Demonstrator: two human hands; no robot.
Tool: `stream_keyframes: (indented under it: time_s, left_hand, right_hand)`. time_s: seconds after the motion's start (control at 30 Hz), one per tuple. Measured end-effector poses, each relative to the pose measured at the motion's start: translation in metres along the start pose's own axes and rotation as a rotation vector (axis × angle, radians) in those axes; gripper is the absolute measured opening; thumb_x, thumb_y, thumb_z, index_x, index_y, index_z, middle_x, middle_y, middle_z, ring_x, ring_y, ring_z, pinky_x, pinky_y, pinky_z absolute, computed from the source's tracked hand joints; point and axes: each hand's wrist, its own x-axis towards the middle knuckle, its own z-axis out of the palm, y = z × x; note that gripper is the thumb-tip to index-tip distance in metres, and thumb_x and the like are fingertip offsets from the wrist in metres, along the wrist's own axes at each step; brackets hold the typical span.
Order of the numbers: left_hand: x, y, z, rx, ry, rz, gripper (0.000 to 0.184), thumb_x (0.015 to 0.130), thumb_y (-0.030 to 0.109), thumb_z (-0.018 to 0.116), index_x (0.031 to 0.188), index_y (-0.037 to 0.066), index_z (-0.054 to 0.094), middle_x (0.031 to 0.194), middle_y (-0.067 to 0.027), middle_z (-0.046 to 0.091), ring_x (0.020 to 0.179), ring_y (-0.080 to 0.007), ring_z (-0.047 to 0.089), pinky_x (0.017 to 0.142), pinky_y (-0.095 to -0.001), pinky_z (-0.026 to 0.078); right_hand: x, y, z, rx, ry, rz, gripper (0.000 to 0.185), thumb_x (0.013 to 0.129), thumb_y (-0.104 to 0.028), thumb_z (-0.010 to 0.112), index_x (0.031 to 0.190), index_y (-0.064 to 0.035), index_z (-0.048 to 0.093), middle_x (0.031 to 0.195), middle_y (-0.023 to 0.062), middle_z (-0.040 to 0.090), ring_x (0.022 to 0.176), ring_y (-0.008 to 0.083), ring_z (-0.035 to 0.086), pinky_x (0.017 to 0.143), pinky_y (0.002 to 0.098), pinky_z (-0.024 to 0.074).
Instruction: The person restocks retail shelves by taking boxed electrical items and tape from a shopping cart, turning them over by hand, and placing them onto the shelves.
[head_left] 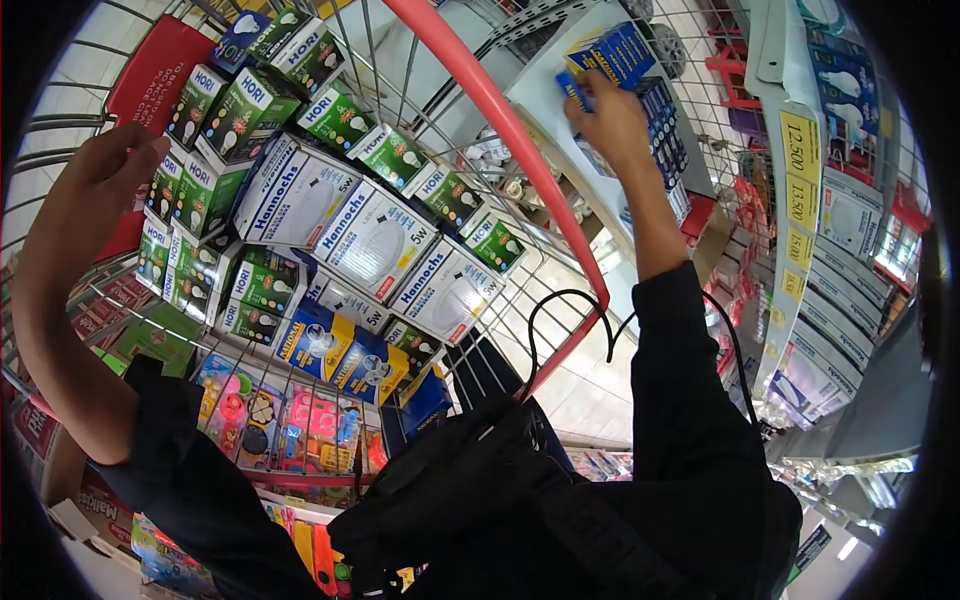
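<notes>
My right hand (612, 118) grips a small blue box (574, 92) with yellow print, over a white shelf (545, 85). Beside it stand a stack of blue-and-yellow National boxes (620, 55) and a row of dark blue boxes (662, 125). My left hand (112, 160) hovers at the far side of the shopping cart, near its red panel (165, 75) and the green HORI light bulb boxes (207, 195). Its fingers are loosely bent, with nothing seen in them. White Hannochs lamp boxes (375, 240) and blue-and-yellow National boxes (340, 352) also lie in the cart.
The cart's red handle bar (490, 100) runs between my arms. Yellow price labels (797, 150) line the shelf edge at right, with boxed lamps (845, 290) behind. Colourful toy packs (290, 415) show beneath the cart wire. A black strap (535, 330) loops near the bar.
</notes>
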Motion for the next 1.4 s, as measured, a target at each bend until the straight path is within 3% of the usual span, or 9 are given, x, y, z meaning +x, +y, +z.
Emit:
stream_keyframes:
  time_s: [0.07,0.2,0.37,0.47,0.57,1.2,1.3,1.4]
  left_hand:
    - [0.0,0.017,-0.009,0.131,-0.12,-0.09,0.049,0.102,0.037,0.059,0.137,0.002,0.056,0.126,-0.0125,0.064,0.11,-0.0168,0.059,0.097,-0.0311,0.045]
    - [-0.004,0.016,-0.008,0.081,-0.089,-0.059,0.05,0.101,0.038,0.059,0.137,0.002,0.056,0.127,-0.0131,0.064,0.109,-0.0172,0.06,0.097,-0.0312,0.044]
    - [0.002,0.01,-0.007,0.141,-0.103,-0.053,0.051,0.102,0.039,0.058,0.138,0.003,0.055,0.127,-0.013,0.064,0.11,-0.0178,0.06,0.097,-0.0312,0.045]
    - [0.0,-0.005,0.002,0.02,0.054,0.055,0.047,0.097,0.043,0.065,0.118,0.002,0.064,0.109,-0.0119,0.061,0.096,-0.0188,0.061,0.088,-0.0321,0.046]
    - [0.002,0.006,-0.008,0.106,-0.114,-0.026,0.052,0.101,0.04,0.059,0.139,0.003,0.054,0.125,-0.0135,0.064,0.113,-0.0182,0.06,0.099,-0.0318,0.045]
    - [0.004,-0.012,-0.002,0.038,-0.014,-0.05,0.051,0.101,0.039,0.06,0.139,0.004,0.055,0.13,-0.0144,0.063,0.115,-0.0181,0.06,0.099,-0.0309,0.045]
    - [0.003,-0.009,-0.003,0.039,-0.038,-0.041,0.052,0.101,0.04,0.061,0.138,0.004,0.056,0.129,-0.014,0.064,0.114,-0.0179,0.061,0.099,-0.0304,0.045]
    - [0.007,-0.005,-0.007,0.068,-0.094,-0.02,0.052,0.101,0.041,0.061,0.137,0.004,0.057,0.127,-0.0129,0.064,0.112,-0.0174,0.06,0.098,-0.0304,0.045]
  right_hand:
    - [-0.001,0.008,-0.008,-0.007,0.104,-0.006,0.037,0.085,-0.03,0.07,0.115,-0.0083,0.066,0.119,0.0154,0.069,0.108,0.0315,0.065,0.096,0.0461,0.0466]
    - [-0.001,0.019,-0.008,-0.138,0.261,-0.048,0.034,0.086,-0.025,0.07,0.116,-0.0095,0.067,0.116,0.0114,0.068,0.109,0.0313,0.064,0.096,0.0471,0.0456]
    - [-0.001,0.024,0.0,-0.13,0.301,0.008,0.033,0.086,-0.023,0.071,0.116,-0.0103,0.067,0.114,0.01,0.068,0.11,0.0307,0.063,0.096,0.0466,0.0439]
    - [-0.001,0.028,0.001,-0.122,0.32,0.009,0.031,0.087,-0.022,0.071,0.116,-0.0107,0.067,0.114,0.0092,0.068,0.109,0.0304,0.063,0.097,0.0455,0.0427]
    - [0.002,0.03,0.001,-0.107,0.342,0.006,0.03,0.087,-0.021,0.07,0.115,-0.0109,0.067,0.113,0.0084,0.068,0.109,0.03,0.063,0.098,0.0449,0.0421]
    - [0.001,0.023,0.007,-0.178,0.375,0.051,0.042,0.085,-0.025,0.073,0.124,-0.0146,0.063,0.121,0.009,0.06,0.117,0.0292,0.057,0.104,0.0487,0.0347]
    - [-0.001,0.018,0.005,-0.16,0.427,0.012,0.041,0.084,-0.022,0.073,0.123,-0.0129,0.064,0.117,0.0093,0.063,0.112,0.0284,0.06,0.103,0.0483,0.0359]
    - [-0.005,0.003,-0.016,0.094,0.46,0.046,0.037,0.084,-0.021,0.075,0.119,-0.011,0.066,0.11,0.0086,0.066,0.1,0.0252,0.065,0.096,0.044,0.044]
